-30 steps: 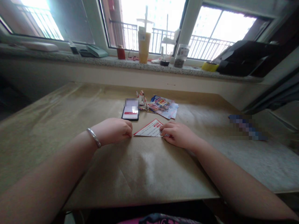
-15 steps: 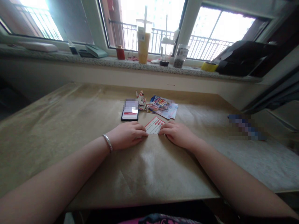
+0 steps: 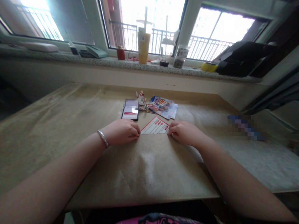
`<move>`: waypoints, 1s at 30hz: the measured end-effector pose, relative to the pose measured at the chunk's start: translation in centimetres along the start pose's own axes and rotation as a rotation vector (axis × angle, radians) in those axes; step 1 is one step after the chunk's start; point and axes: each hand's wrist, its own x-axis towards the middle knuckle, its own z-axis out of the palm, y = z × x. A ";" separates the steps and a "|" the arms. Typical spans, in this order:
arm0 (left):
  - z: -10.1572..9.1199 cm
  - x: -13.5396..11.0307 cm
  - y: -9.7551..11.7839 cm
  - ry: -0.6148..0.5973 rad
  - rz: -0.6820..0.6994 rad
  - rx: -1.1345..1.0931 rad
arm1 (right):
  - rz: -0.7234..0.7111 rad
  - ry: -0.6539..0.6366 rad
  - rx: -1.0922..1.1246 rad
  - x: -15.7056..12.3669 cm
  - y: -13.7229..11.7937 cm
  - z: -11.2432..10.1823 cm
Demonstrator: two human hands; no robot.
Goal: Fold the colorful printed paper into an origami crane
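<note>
A printed sheet of paper [image 3: 154, 127], white with red edges and red labels, lies folded into a triangle on the table. Its long straight side faces me and its peak points away. My left hand [image 3: 127, 130], with a silver bangle on the wrist, pinches the left corner between thumb and fingers. At the opposite corner, my right hand [image 3: 182, 132] grips the paper in the same way. Just beyond my left hand is a phone [image 3: 130, 113] with a lit screen, its upper part blurred out.
Behind the paper are a crumpled printed paper [image 3: 141, 101] and a pile of colourful leaflets [image 3: 163, 107]. A bluish, partly blurred item [image 3: 246, 127] lies at the right of the table [image 3: 105, 177]. Cups, including a tall orange drink [image 3: 144, 46], line the windowsill [image 3: 93, 61].
Both hands have moved apart, the left to the left and the right to the right, out to the corners of the triangle. More of the paper now shows between them.
</note>
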 end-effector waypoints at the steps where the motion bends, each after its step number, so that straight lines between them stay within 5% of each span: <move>1: -0.1 0.0 0.0 -0.009 -0.006 -0.008 | 0.013 -0.011 -0.003 0.0 0.0 -0.1; 24: -0.3 0.0 1.1 -0.003 -0.097 0.083 | 0.403 -0.133 -0.287 -1.2 -0.1 -0.9; 30: 0.1 0.6 1.8 0.043 -0.156 0.194 | 0.442 -0.030 -0.257 -0.5 0.1 -0.3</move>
